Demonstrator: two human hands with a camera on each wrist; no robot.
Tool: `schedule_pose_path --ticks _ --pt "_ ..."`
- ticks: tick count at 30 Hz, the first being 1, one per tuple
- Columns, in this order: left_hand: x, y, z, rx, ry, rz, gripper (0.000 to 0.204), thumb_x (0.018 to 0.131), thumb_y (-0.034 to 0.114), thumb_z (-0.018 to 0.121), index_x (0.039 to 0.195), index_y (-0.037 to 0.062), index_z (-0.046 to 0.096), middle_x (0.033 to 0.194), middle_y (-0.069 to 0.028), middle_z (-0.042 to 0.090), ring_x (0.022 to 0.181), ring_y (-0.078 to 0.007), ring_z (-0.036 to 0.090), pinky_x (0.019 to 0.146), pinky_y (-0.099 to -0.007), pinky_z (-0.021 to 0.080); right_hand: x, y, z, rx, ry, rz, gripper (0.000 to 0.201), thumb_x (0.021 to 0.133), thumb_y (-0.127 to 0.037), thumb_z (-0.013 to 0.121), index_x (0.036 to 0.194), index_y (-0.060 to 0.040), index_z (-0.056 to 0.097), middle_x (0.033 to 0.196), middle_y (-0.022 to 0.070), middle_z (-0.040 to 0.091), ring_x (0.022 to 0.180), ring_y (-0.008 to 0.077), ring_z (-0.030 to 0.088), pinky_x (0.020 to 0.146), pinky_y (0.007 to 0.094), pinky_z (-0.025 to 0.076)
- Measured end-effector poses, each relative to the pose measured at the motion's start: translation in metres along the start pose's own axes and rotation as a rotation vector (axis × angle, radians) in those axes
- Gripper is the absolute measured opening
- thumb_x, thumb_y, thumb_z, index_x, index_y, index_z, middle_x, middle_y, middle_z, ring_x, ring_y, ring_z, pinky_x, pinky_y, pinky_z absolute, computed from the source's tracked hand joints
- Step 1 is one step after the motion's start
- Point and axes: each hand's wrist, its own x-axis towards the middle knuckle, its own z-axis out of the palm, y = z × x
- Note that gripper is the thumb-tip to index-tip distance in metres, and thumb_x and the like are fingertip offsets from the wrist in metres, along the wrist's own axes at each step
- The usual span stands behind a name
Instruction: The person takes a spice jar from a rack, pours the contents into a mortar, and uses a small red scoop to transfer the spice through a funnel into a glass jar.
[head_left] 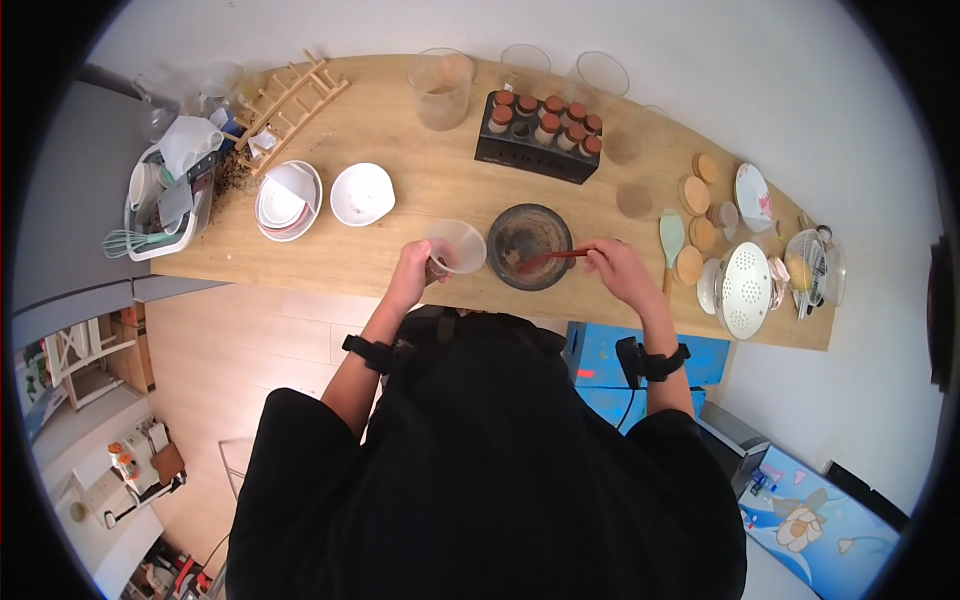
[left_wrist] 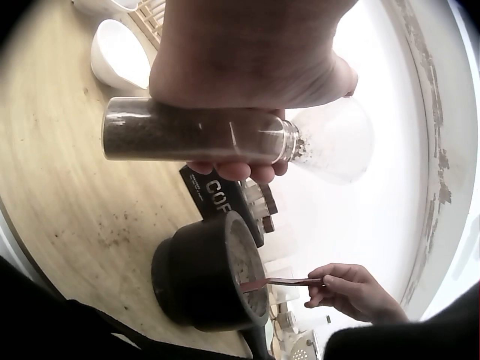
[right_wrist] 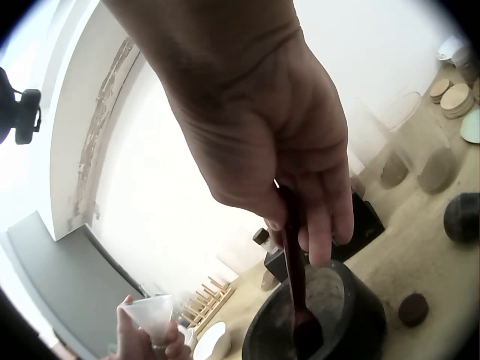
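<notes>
My left hand (head_left: 412, 272) grips a clear glass vial (left_wrist: 191, 135) that holds brown powder. A translucent funnel (head_left: 460, 243) sits in the vial's mouth, with brown crumbs near its neck. To the right stands a dark mortar (left_wrist: 196, 276) with brown powder on its inner wall. Over its right side, my right hand (head_left: 620, 272) pinches the handle of a dark red spoon (right_wrist: 295, 281). The spoon's bowl is down inside the mortar. In the head view the funnel's rim lies just left of the mortar's rim.
A black rack (head_left: 530, 158) holds several vials with red-brown caps. Clear beakers, including one wide beaker (head_left: 440, 105), stand at the back. White bowls (head_left: 362, 195) and a wooden drying rack (head_left: 300, 100) are left. Right are wooden lids (head_left: 693, 195), a green spatula (head_left: 671, 235) and a white colander (head_left: 746, 290).
</notes>
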Motion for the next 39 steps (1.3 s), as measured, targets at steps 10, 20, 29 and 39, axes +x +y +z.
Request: schedule_pose_path --ticks 10,20,29,39 --pt "-0.002 0.003 -0.004 0.019 0.003 0.008 0.060 0.091 0.050 0.033 0.079 -0.0020 0.062 0.062 -0.0083 0.058 0.057 -0.0138 0.054 0.053 -0.0266 0.043 0.028 0.000 -0.009 -0.249 -0.022 -0.268 0.015 0.085 -0.004 0.051 0.095 0.0009 0.061 0.085 0.0165 0.062 0.075 0.0323 0.060 0.067 0.0367 0.048" --pt "-0.006 -0.006 -0.019 0.005 -0.006 -0.035 0.058 0.092 0.048 0.031 0.088 -0.0023 0.059 0.072 -0.0102 0.059 0.061 -0.0170 0.055 0.059 -0.0293 0.045 0.014 -0.029 0.002 -0.357 0.102 -0.212 0.013 0.083 -0.011 0.058 0.090 -0.0010 0.063 0.082 0.0179 0.063 0.073 0.0352 0.060 0.063 0.0407 0.048" --pt "0.002 -0.005 -0.018 -0.048 -0.084 -0.020 0.057 0.090 0.049 0.036 0.086 -0.0019 0.059 0.072 -0.0087 0.058 0.061 -0.0163 0.054 0.058 -0.0285 0.044 0.003 -0.035 0.020 -0.260 0.141 -0.119 0.011 0.081 -0.010 0.063 0.087 -0.0007 0.065 0.068 0.0179 0.061 0.059 0.0330 0.060 0.054 0.0368 0.048" --pt "0.010 -0.009 -0.021 -0.053 -0.128 -0.059 0.055 0.091 0.046 0.035 0.082 -0.0019 0.061 0.067 -0.0078 0.058 0.058 -0.0142 0.054 0.054 -0.0264 0.043 -0.006 -0.029 0.037 -0.114 0.284 0.034 0.015 0.085 -0.010 0.062 0.095 0.0018 0.061 0.071 0.0134 0.065 0.056 0.0177 0.064 0.052 0.0263 0.048"
